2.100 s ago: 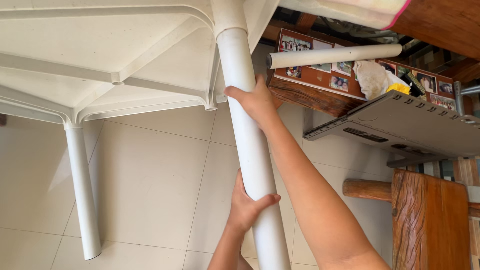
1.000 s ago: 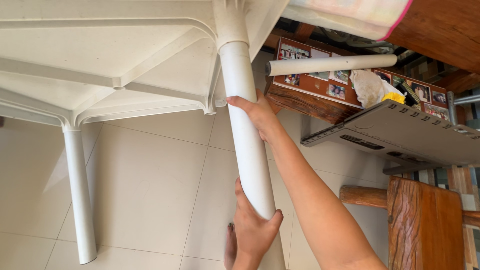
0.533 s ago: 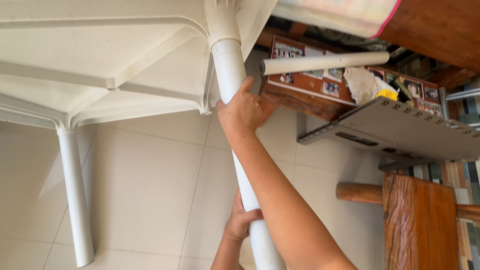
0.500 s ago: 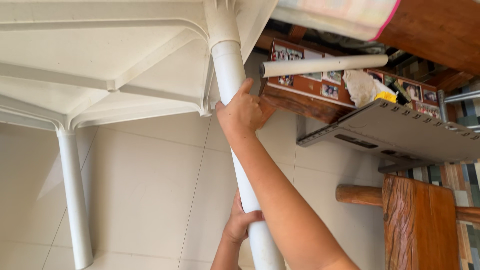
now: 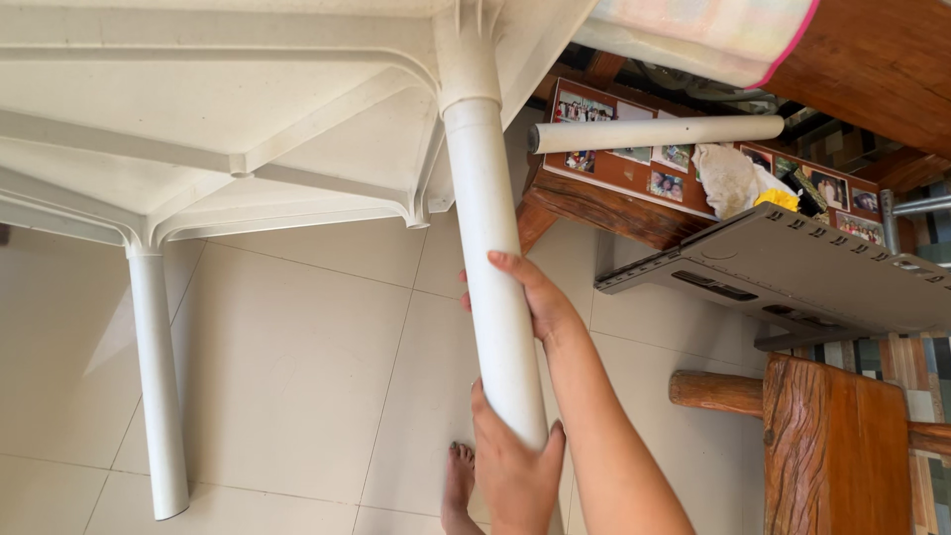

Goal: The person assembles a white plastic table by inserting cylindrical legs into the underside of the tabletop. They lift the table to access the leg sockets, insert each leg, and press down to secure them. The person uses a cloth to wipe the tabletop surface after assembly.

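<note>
Now both hands grip the white table leg (image 5: 492, 267), lower down than a moment ago.

Half a second back the right hand (image 5: 535, 302) sat near the socket of the plastic table (image 5: 228, 89); it has slid down to mid-leg, fingers wrapped round the tube. The left hand (image 5: 515, 471) clasps the leg's lower end from beneath, above a bare foot (image 5: 458, 485) on the tiled floor (image 5: 297, 357). With the leg seated in its socket, the work looks like twisting or pulling. A second leg (image 5: 158, 386) stands fitted to the left.

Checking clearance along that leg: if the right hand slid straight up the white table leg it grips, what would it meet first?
Likely the socket collar under the white table top, where the table leg plugs in; the leg between it and the right hand looks bare.
</note>
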